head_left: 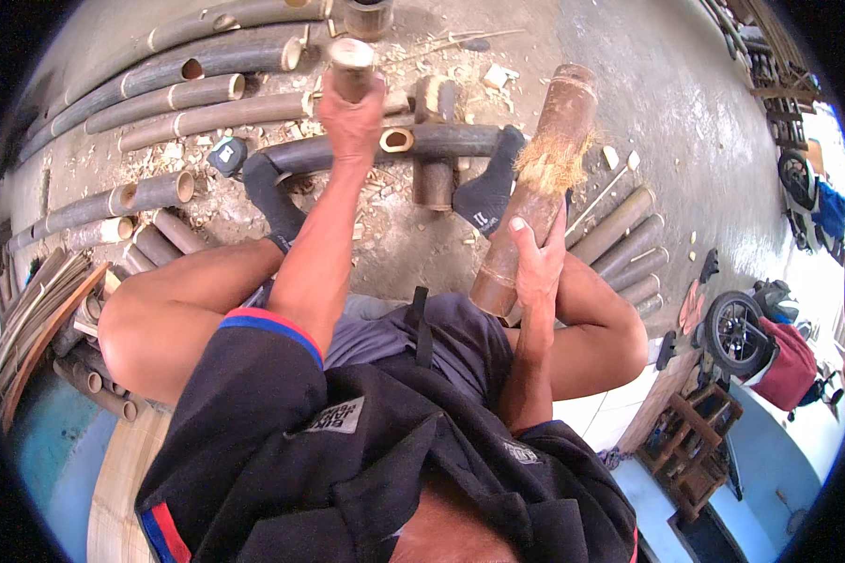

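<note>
My left hand [351, 117] is raised over the floor, its fingers wrapped round a short bamboo piece [352, 58] with a pale cut end facing up. My right hand [538, 258] grips the lower part of a thick brown bamboo section [559, 122], tilted beside my right knee. A frayed, fibrous band [549, 159] runs round its middle. Between my socked feet [483, 199] lies a dark bamboo pole [451, 141] with a pale-edged hole cut in its top. It rests across a shorter bamboo block [433, 183].
Several long bamboo poles [207, 61] lie at the far left, some with holes. Short bamboo tubes [629, 235] lie by my right knee, and split strips [38, 328] are piled at the left. Wood chips [498, 75] litter the floor. A motorbike wheel [734, 333] is at the right.
</note>
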Motion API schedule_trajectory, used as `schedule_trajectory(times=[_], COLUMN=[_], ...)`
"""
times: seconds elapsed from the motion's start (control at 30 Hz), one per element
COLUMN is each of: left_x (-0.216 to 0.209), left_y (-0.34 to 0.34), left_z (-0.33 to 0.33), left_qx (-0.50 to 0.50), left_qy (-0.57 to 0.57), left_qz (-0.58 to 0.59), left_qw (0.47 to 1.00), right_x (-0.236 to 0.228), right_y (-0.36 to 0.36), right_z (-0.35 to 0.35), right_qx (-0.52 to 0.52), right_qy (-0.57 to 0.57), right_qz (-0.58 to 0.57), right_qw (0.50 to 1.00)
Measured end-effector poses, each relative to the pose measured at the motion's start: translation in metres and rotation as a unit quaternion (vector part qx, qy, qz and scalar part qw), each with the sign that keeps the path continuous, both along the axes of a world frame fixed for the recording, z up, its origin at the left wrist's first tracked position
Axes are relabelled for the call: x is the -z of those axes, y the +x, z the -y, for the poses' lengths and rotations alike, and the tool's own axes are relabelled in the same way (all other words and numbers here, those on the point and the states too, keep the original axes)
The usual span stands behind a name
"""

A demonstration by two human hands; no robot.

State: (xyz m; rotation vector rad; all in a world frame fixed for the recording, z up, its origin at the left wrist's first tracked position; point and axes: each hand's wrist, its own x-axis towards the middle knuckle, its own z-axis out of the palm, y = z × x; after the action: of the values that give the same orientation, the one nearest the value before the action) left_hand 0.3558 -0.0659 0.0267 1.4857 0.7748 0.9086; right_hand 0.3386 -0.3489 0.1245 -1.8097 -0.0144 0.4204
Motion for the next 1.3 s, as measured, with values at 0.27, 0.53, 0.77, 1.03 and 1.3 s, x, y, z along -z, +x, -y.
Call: schedule_trajectory(times=[0.27, 0.53, 0.77, 1.03, 1.3], left_x=[0.056, 0.058, 0.057, 0.057, 0.057], left_y=[-0.047, -0.058, -0.054, -0.057, -0.063], left_z=[-0.013, 0.007, 0.017, 0.022, 0.026], left_qx=[-0.022, -0.04, -0.092, -0.099, -0.103], left_qy=[-0.358, -0.349, -0.326, -0.288, -0.32], left_qz=[0.237, 0.219, 0.213, 0.226, 0.207], left_qw=[0.903, 0.91, 0.916, 0.925, 0.919], right_x=[-0.016, -0.073, -0.076, -0.088, -0.089], right_y=[-0.003, 0.022, 0.051, 0.056, 0.05], right_z=[-0.069, -0.127, -0.165, -0.199, -0.233], right_qx=[-0.192, -0.337, -0.51, -0.56, -0.549], right_qy=[-0.018, -0.133, -0.398, -0.331, -0.243], right_qz=[0.022, 0.176, 0.378, 0.429, 0.506], right_qw=[0.981, 0.915, 0.663, 0.627, 0.619])
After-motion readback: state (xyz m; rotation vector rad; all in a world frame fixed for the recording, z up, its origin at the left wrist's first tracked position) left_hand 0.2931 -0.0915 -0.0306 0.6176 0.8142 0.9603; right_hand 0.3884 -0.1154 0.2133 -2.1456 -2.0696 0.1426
